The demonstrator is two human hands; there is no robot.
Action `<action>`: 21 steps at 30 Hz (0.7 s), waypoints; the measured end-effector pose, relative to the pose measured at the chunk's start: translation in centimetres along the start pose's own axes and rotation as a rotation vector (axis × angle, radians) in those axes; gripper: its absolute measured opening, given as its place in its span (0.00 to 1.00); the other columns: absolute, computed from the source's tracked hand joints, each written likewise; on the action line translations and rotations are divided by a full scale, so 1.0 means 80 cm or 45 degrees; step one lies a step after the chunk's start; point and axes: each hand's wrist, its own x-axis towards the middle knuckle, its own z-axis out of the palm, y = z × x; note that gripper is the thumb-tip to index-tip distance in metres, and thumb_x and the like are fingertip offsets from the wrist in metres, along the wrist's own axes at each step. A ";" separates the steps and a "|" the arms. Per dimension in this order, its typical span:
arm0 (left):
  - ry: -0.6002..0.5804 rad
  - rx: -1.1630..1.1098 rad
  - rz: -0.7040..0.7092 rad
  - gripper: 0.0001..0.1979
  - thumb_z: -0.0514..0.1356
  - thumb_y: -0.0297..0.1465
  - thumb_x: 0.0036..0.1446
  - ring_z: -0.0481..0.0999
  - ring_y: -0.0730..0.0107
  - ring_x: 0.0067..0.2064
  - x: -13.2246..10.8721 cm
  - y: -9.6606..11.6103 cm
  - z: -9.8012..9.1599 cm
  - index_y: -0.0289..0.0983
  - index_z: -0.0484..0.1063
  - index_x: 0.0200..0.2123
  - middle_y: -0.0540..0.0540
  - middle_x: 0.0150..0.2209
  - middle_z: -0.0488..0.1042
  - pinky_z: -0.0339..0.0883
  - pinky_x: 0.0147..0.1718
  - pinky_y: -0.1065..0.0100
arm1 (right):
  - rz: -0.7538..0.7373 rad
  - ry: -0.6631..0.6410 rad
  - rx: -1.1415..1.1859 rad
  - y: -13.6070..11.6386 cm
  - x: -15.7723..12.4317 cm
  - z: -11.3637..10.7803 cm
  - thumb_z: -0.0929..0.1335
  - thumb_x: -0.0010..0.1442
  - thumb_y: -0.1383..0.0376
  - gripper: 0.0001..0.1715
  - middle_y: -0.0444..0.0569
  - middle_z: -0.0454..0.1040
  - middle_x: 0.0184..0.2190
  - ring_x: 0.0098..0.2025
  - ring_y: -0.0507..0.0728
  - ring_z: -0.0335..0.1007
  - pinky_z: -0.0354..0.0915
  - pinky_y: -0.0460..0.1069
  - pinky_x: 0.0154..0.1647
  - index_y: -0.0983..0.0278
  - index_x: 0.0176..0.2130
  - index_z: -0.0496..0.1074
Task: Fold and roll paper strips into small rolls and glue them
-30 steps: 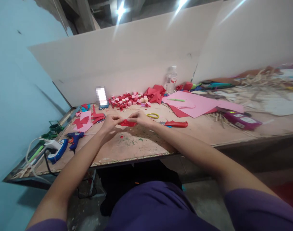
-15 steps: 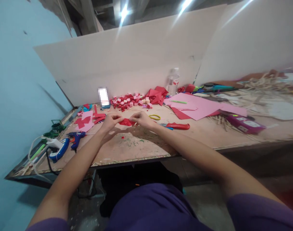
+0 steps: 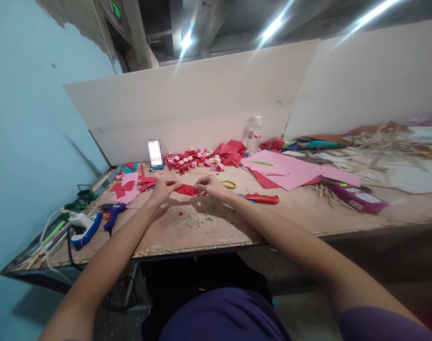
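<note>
small red piece of folded paper [image 3: 187,190] sits pinched between the two hands, just above the worn wooden counter [image 3: 208,232]. the left hand [image 3: 162,188] grips its left end with fingertips closed on it, and the right hand [image 3: 210,184] grips the right end the same way, so the piece spans the short gap between them. whether it touches the counter cannot be told.

beyond the right hand lie yellow-handled scissors [image 3: 228,184], and further to its right a red-handled cutter [image 3: 261,199]. past both hands, by the white board, is a heap of small red and pink cubes [image 3: 194,158]. red and pink paper scraps [image 3: 130,182] lie beyond the left hand, and a blue glue gun [image 3: 111,211] is off to its left. large pink paper sheets [image 3: 290,168] spread well to the right.

the work in hand looks like folding or shaping the piece. done well, it likely wants light, even pinches close to the fold line, edges lined up before pressing, and the paper held taut without tearing.
</note>
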 end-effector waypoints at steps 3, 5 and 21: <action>-0.023 -0.011 -0.009 0.15 0.70 0.43 0.49 0.78 0.61 0.34 -0.003 0.004 0.005 0.36 0.83 0.27 0.44 0.29 0.82 0.70 0.35 0.65 | -0.002 -0.036 0.009 0.002 -0.001 0.001 0.75 0.53 0.59 0.11 0.46 0.79 0.25 0.28 0.54 0.72 0.66 0.47 0.29 0.66 0.29 0.82; -0.025 -0.039 -0.023 0.17 0.69 0.45 0.50 0.79 0.62 0.34 -0.004 0.006 0.006 0.35 0.83 0.32 0.43 0.32 0.83 0.71 0.35 0.65 | 0.002 -0.029 0.043 0.001 -0.001 0.001 0.76 0.51 0.57 0.13 0.46 0.78 0.25 0.29 0.54 0.71 0.65 0.47 0.30 0.66 0.28 0.83; -0.137 0.013 0.003 0.16 0.65 0.43 0.55 0.76 0.65 0.28 -0.016 0.017 0.016 0.36 0.78 0.26 0.46 0.23 0.77 0.70 0.31 0.66 | 0.053 0.024 0.338 -0.008 -0.009 0.006 0.78 0.52 0.56 0.21 0.52 0.81 0.42 0.39 0.57 0.77 0.74 0.49 0.35 0.63 0.44 0.83</action>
